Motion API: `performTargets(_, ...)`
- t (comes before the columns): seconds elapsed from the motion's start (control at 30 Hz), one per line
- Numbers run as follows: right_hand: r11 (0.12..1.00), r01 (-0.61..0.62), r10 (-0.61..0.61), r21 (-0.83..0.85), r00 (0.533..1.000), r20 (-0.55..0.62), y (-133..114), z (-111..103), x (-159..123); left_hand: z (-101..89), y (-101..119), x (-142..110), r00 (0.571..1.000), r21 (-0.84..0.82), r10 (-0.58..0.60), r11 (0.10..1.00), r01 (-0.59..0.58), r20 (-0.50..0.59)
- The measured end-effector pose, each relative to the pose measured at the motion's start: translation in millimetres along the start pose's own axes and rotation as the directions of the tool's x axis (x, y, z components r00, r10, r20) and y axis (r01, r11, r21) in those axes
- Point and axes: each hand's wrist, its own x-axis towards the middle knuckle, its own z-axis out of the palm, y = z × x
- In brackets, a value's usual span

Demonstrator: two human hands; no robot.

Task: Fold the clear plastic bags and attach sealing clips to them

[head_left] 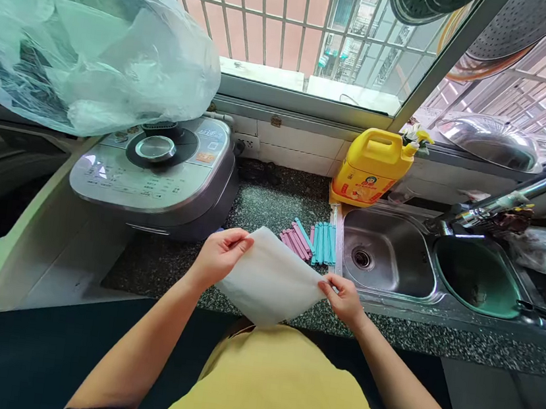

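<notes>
Between my two hands a thin white sheet (274,277), which looks like paper or a wipe, is stretched above the counter's front edge. My left hand (221,256) pinches its upper left corner between thumb and fingers. At the right corner, my right hand (342,297) grips it the same way. Just beyond the sheet lie several pink sticks (297,241) in a row, partly covered by it. Beside them several blue sticks (324,243) are lined up, close to the sink's left rim. What the sticks are, I cannot tell.
A rice cooker (158,170) stands on the left of the dark speckled counter (273,204). Clear plastic bags (123,47) hang over it. A yellow jug (373,167) stands behind the steel sink (387,248), with a green basin (483,273) and faucet (471,215) to the right.
</notes>
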Motion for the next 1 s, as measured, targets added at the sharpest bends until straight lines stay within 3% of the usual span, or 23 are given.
performTargets(0.17,0.999,0.050,-0.048,-0.018,0.996,0.077,0,-10,7,12.1,-2,1,0.994,0.108,0.072,0.991,-0.081,0.088)
performTargets(0.3,0.986,0.166,-0.168,0.028,0.981,0.097,-31,-1,35,29.3,13,0,0.941,0.230,0.194,0.938,-0.261,0.277)
performTargets(0.37,0.980,0.197,-0.200,0.034,0.967,0.155,-45,7,48,30.5,18,0,0.924,0.256,0.197,0.923,-0.288,0.328)
performTargets(0.43,0.984,0.165,-0.173,0.060,0.971,0.166,-53,11,54,22.7,14,-2,0.943,0.267,0.144,0.936,-0.228,0.301)
performTargets(0.5,0.990,0.083,-0.096,0.117,0.990,0.107,-52,11,53,10.1,1,-6,0.971,0.231,0.047,0.968,-0.103,0.235)
performTargets(0.6,0.980,-0.026,0.021,0.197,0.999,0.027,-45,4,45,1.1,-30,-19,0.976,-0.013,-0.116,0.993,0.120,0.183)
performTargets(0.67,0.970,-0.080,0.078,0.231,0.997,0.017,-40,3,40,9.2,-50,-31,0.971,-0.276,-0.199,0.933,0.229,0.131)
performTargets(0.77,0.931,-0.166,0.181,0.325,0.983,-0.017,-32,9,33,33.5,-71,-46,0.965,-0.559,-0.252,0.791,0.247,0.070)
performTargets(0.87,0.882,-0.225,0.275,0.413,0.959,-0.067,-23,16,27,47.9,-79,-52,0.952,-0.521,-0.275,0.798,0.303,0.133)
performTargets(0.93,0.891,-0.233,0.282,0.390,0.957,-0.073,-18,14,25,44.7,-79,-51,0.947,-0.406,-0.288,0.855,0.322,0.144)
performTargets(1.0,0.939,-0.179,0.214,0.295,0.973,-0.089,-19,3,28,33.9,-76,-47,0.957,-0.270,-0.228,0.924,0.272,0.182)
